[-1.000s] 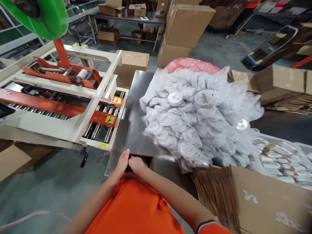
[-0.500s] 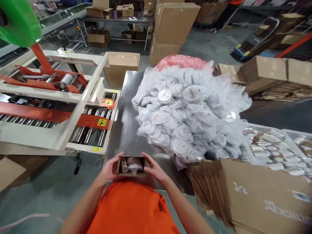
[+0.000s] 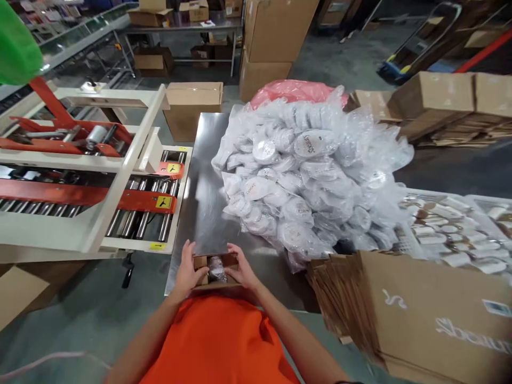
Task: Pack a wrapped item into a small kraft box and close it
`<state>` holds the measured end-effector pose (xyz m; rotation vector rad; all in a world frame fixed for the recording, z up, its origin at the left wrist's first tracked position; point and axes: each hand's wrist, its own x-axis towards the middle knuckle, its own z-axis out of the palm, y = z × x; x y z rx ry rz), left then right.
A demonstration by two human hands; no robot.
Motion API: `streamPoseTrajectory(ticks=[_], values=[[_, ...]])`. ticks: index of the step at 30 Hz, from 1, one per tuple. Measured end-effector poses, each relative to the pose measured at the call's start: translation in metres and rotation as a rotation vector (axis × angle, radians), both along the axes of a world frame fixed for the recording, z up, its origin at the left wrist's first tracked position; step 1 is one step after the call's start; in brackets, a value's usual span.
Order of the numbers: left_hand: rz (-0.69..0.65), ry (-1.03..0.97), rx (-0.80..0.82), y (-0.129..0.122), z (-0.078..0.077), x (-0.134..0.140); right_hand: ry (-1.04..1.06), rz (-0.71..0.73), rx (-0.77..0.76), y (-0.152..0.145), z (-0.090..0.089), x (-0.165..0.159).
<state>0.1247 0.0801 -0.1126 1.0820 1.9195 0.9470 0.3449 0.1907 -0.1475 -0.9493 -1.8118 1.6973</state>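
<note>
Both hands have drawn closer together since half a second ago, thumbs now curling over the top of the small cardboard box (image 3: 216, 268). Left hand (image 3: 187, 268) grips its left end, right hand (image 3: 241, 271) its right end, so the open box sits between them at the near edge of the counter (image 3: 202, 202). Beyond the right hand lies a heap of bagged white lids (image 3: 308, 176); beyond the left, a roller machine (image 3: 92, 176).

Packing warehouse: carton-sealing machine (image 3: 80, 176) w/ rollers at left, steel table (image 3: 200, 202) heaped w/ bagged goods (image 3: 308, 176), flat cartons (image 3: 420, 320) near right, stacked boxes (image 3: 272, 42) on far concrete floor.
</note>
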Motion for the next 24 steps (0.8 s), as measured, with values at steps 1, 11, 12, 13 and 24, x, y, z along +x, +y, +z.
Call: streamPoseTrajectory(ticks=[1,11,12,13,24], values=[[-0.053,0.082,0.010,-0.003,0.006,-0.004,0.006,-0.007,0.012,-0.001,0.002,0.000],[-0.500,0.449,-0.275,0.007,0.067,0.011,-0.030,0.036,-0.194,0.002,0.022,0.005],[-0.494,0.523,-0.309,0.010,0.065,0.016,-0.034,0.015,-0.223,-0.001,0.022,0.004],[-0.474,0.568,-0.335,0.011,0.062,0.021,-0.042,-0.005,-0.235,-0.004,0.022,0.003],[0.389,-0.526,-0.297,-0.010,0.018,0.031,0.031,-0.245,-0.433,-0.032,0.016,-0.007]])
